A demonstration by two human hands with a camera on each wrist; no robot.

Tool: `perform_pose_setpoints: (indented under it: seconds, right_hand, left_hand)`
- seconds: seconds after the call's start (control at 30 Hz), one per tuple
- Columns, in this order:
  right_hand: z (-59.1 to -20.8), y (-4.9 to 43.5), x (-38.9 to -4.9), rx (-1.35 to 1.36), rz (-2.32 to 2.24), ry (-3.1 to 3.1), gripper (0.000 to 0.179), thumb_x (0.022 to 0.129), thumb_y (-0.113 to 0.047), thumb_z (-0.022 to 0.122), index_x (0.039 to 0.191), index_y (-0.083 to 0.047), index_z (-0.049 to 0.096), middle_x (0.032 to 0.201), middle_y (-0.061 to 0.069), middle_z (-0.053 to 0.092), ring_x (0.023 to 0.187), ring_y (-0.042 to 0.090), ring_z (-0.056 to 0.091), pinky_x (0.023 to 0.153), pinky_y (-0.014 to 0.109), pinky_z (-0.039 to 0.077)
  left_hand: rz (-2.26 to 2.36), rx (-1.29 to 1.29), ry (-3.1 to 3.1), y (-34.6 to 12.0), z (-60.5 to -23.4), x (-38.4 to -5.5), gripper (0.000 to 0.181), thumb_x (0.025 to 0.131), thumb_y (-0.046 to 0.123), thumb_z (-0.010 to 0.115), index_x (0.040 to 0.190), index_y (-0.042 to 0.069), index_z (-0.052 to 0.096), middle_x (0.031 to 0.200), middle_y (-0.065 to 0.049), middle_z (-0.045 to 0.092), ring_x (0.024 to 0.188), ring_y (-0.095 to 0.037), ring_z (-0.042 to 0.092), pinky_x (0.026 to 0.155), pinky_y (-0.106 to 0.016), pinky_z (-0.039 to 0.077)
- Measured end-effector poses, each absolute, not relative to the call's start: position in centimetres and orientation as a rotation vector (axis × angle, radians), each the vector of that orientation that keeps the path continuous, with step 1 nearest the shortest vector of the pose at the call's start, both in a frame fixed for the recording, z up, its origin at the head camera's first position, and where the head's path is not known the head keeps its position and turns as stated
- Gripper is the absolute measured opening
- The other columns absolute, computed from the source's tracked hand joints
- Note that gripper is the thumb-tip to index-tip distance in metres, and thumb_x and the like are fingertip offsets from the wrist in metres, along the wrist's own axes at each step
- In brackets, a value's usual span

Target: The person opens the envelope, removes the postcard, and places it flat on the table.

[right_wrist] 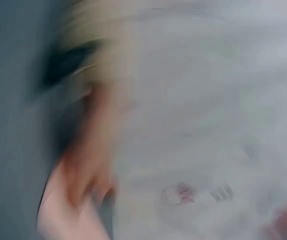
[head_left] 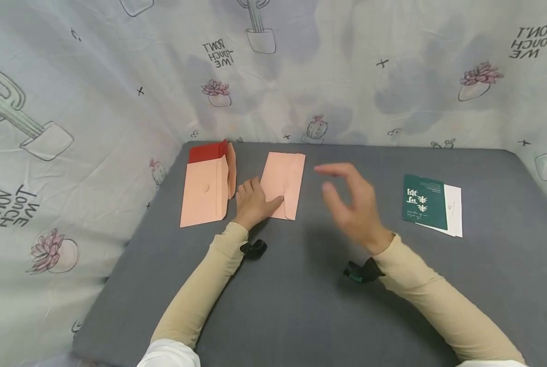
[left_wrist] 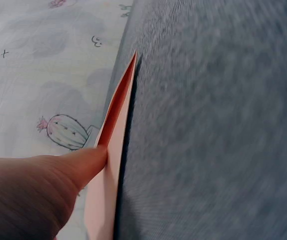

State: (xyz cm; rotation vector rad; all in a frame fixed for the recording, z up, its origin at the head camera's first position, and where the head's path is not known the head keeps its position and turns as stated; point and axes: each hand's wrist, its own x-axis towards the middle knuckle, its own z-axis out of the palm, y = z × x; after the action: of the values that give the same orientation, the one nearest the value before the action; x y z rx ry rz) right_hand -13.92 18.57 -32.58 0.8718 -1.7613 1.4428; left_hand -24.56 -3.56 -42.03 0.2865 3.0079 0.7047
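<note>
A pink envelope point(head_left: 281, 183) lies on the grey table with its flap side up. My left hand point(head_left: 254, 205) rests at its lower left edge, the thumb point(left_wrist: 86, 162) touching the paper. In the left wrist view the envelope point(left_wrist: 114, 155) stands a little apart along one edge, showing a narrow gap. To the right of it, above the table, my right hand point(head_left: 358, 209) is raised with thumb and index finger spread and nothing between them. The right wrist view is blurred.
At the left lie more pink envelopes point(head_left: 202, 191) with a red one point(head_left: 206, 151) partly beneath. A green card point(head_left: 424, 201) overlaps a white card point(head_left: 454, 209) at the right. A printed curtain point(head_left: 301, 76) hangs behind the grey table point(head_left: 291, 295).
</note>
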Motion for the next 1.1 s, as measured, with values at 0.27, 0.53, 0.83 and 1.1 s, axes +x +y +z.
perform_pose_setpoints:
  seconds: [0.27,0.53,0.83,1.1]
  right_hand:
    - [-32.1,26.7,-17.2,0.113,2.338,-2.147,0.032,0.107,-0.031,0.051,0.13,-0.009,0.057,0.113,0.001,0.07,0.097,0.017,0.069,0.086,0.031,0.057]
    - [-34.8,27.9,-18.4,0.069,2.056,-2.71,0.044,0.107,-0.039,0.048,0.138,-0.008,0.053,0.125,0.013,0.066,0.108,0.027,0.069,0.095,0.047,0.055]
    - [-38.4,27.9,-17.3,0.101,1.947,-2.92,0.046,0.108,-0.034,0.047,0.138,0.0,0.053,0.123,0.02,0.066,0.099,0.022,0.069,0.085,0.035,0.058]
    - [-39.7,28.7,-16.5,0.189,1.924,-2.959,0.045,0.107,-0.034,0.049,0.137,-0.001,0.054,0.122,0.018,0.068,0.101,0.019,0.068,0.086,0.031,0.057]
  left_hand:
    - [0.53,0.294,3.004,-4.4,-40.4,-24.3,0.091,0.091,0.057,0.067,0.146,-0.01,0.037,0.129,-0.027,0.041,0.116,-0.039,0.037,0.102,-0.05,0.033]
    - [0.554,0.28,2.966,-4.3,-39.8,-24.3,0.095,0.093,0.042,0.07,0.157,-0.004,0.018,0.144,-0.034,0.039,0.134,-0.05,0.04,0.112,-0.057,0.038]
    - [0.84,0.137,2.788,-5.1,-40.4,-24.3,0.118,0.085,0.044,0.078,0.161,0.001,-0.002,0.161,-0.027,0.03,0.147,-0.042,0.037,0.12,-0.058,0.032]
    - [1.115,0.078,2.55,-5.9,-39.6,-24.8,0.108,0.095,0.037,0.069,0.16,0.008,-0.013,0.133,-0.035,0.056,0.124,-0.044,0.059,0.109,-0.058,0.043]
